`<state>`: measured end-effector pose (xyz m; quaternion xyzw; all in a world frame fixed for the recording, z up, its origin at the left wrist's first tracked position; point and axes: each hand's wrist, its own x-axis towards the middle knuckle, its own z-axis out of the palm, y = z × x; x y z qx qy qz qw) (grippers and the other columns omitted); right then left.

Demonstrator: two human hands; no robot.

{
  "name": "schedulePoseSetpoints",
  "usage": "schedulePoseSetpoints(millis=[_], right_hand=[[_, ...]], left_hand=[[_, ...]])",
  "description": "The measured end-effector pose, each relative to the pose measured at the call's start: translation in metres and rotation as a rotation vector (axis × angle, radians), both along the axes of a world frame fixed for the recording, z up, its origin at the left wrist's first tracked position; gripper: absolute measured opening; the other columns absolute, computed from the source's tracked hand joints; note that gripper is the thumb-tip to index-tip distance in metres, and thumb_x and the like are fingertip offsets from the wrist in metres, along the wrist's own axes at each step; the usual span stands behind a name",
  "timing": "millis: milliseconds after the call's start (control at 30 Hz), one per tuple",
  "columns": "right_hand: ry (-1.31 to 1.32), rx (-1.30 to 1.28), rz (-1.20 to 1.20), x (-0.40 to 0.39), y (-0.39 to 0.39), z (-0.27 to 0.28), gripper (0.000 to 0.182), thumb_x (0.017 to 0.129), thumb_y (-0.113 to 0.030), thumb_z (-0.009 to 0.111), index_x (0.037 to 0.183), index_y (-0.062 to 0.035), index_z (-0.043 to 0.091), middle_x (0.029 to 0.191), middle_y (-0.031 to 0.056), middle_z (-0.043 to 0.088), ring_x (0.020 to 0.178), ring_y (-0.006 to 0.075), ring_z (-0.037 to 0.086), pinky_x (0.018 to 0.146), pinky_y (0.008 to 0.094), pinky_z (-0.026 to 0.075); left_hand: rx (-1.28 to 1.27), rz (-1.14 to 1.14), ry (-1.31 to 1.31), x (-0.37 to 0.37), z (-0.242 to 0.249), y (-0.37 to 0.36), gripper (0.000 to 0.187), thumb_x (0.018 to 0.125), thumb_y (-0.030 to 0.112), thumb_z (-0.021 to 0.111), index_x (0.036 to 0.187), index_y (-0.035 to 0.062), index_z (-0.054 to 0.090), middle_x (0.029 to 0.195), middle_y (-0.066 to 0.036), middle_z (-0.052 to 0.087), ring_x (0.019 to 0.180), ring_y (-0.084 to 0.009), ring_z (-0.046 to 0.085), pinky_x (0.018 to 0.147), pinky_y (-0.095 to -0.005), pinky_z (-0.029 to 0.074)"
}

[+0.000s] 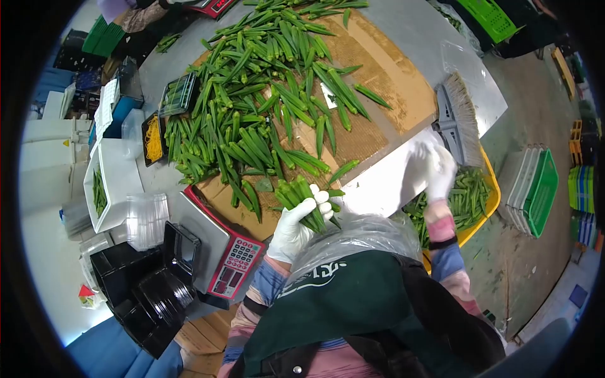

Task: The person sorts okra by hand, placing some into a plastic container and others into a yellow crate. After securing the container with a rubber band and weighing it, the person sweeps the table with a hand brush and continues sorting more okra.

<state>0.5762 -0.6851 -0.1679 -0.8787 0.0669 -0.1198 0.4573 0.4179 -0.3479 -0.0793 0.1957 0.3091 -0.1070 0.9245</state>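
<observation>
My left hand [295, 228], in a white glove, is closed around a bunch of green okra [301, 200], held just in front of my apron. Beyond it a large heap of okra [246, 113] is spread over flattened cardboard [384, 82] on the table. My right hand [441, 170], also gloved in white, is at the right edge of the table, by the yellow basket [495, 189] of okra and near a grey brush [459, 116]. Its fingers are smeared by motion, and I cannot tell whether they hold anything.
A red-framed scale [234, 261] stands at the left, beside stacked black trays [162, 290]. Farther back are a packed tray [178, 94], yellow bands [153, 138] and a white bin [113, 183]. Green and white baskets [539, 192] stand on the floor at right. Another person's sleeve [144, 17] shows at top left.
</observation>
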Motion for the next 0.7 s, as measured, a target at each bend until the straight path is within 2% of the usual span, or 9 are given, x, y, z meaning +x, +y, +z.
schedulePoseSetpoints(millis=[33,133,267,333,400,433,467,633,700], right_hand=[[-0.215,-0.148,0.200,0.018,0.032,0.001,0.025,0.081,-0.005,0.071,0.106,0.0006,0.071,0.114,0.0167,0.067,0.109,0.0294,0.063,0.097,0.0377,0.049],[-0.225,-0.171,0.266,0.063,0.118,-0.021,0.032,0.080,-0.015,0.076,0.111,-0.0070,0.071,0.112,0.0116,0.067,0.110,0.0306,0.060,0.099,0.0393,0.047],[0.132,-0.239,0.300,0.113,0.184,-0.044,0.038,0.078,-0.023,0.079,0.115,-0.0148,0.072,0.107,0.0078,0.068,0.109,0.0278,0.060,0.096,0.0394,0.048],[0.211,-0.144,0.219,0.128,0.188,-0.052,0.030,0.081,-0.024,0.079,0.107,-0.0098,0.074,0.091,0.0061,0.071,0.091,0.0239,0.066,0.084,0.0368,0.052],[0.264,0.370,0.288,0.140,0.181,-0.053,0.029,0.085,-0.025,0.077,0.103,-0.0026,0.073,0.082,0.0028,0.070,0.079,0.0169,0.065,0.077,0.0314,0.052],[0.289,0.507,0.323,0.138,0.170,-0.053,0.030,0.092,-0.028,0.071,0.101,0.0005,0.073,0.076,-0.0008,0.068,0.071,0.0097,0.058,0.071,0.0261,0.048],[0.536,0.535,0.318,0.131,0.159,-0.027,0.032,0.097,-0.031,0.064,0.104,-0.0010,0.073,0.082,-0.0012,0.067,0.071,0.0080,0.055,0.067,0.0253,0.046],[0.700,1.252,0.469,0.098,0.116,-0.011,0.036,0.104,-0.028,0.054,0.121,0.0016,0.063,0.089,-0.0033,0.057,0.074,0.0086,0.047,0.067,0.0265,0.042],[0.750,1.379,0.487,0.086,0.108,-0.005,0.038,0.105,-0.028,0.051,0.126,0.0028,0.059,0.087,-0.0034,0.053,0.072,0.0091,0.045,0.069,0.0269,0.042]], left_hand=[[0.005,-0.012,-0.021,0.002,0.003,-0.002,0.036,0.094,0.005,0.062,0.128,0.0055,0.053,0.115,-0.010,0.063,0.098,-0.0234,0.066,0.090,-0.0419,0.055],[0.032,-0.019,-0.035,0.004,0.007,-0.005,0.036,0.093,0.004,0.062,0.128,0.0056,0.052,0.113,-0.008,0.062,0.097,-0.0226,0.066,0.091,-0.0417,0.055],[0.038,0.037,-0.016,0.001,0.012,-0.007,0.034,0.093,0.003,0.063,0.125,0.0051,0.052,0.111,-0.009,0.061,0.096,-0.0230,0.062,0.089,-0.0397,0.052],[0.031,0.071,0.015,-0.001,0.010,-0.003,0.033,0.093,0.002,0.063,0.124,0.0052,0.052,0.110,-0.009,0.060,0.096,-0.0235,0.061,0.088,-0.0398,0.051],[0.021,0.094,0.031,-0.003,0.007,0.001,0.033,0.093,0.002,0.063,0.124,0.0054,0.052,0.110,-0.009,0.060,0.096,-0.0236,0.061,0.088,-0.0404,0.052],[0.001,0.115,0.038,-0.005,0.001,0.003,0.033,0.093,0.002,0.062,0.124,0.0056,0.052,0.111,-0.010,0.060,0.095,-0.0239,0.061,0.088,-0.0412,0.052],[-0.002,0.122,0.044,-0.004,0.000,0.005,0.033,0.093,0.002,0.063,0.124,0.0056,0.052,0.111,-0.010,0.061,0.095,-0.0241,0.062,0.088,-0.0414,0.052],[-0.018,0.121,0.063,0.005,-0.007,0.008,0.033,0.093,0.002,0.063,0.125,0.0057,0.053,0.111,-0.011,0.062,0.094,-0.0251,0.063,0.087,-0.0424,0.053],[-0.006,0.103,0.053,0.010,-0.010,0.008,0.034,0.093,0.003,0.063,0.125,0.0056,0.053,0.112,-0.010,0.062,0.095,-0.0255,0.063,0.087,-0.0426,0.054]])
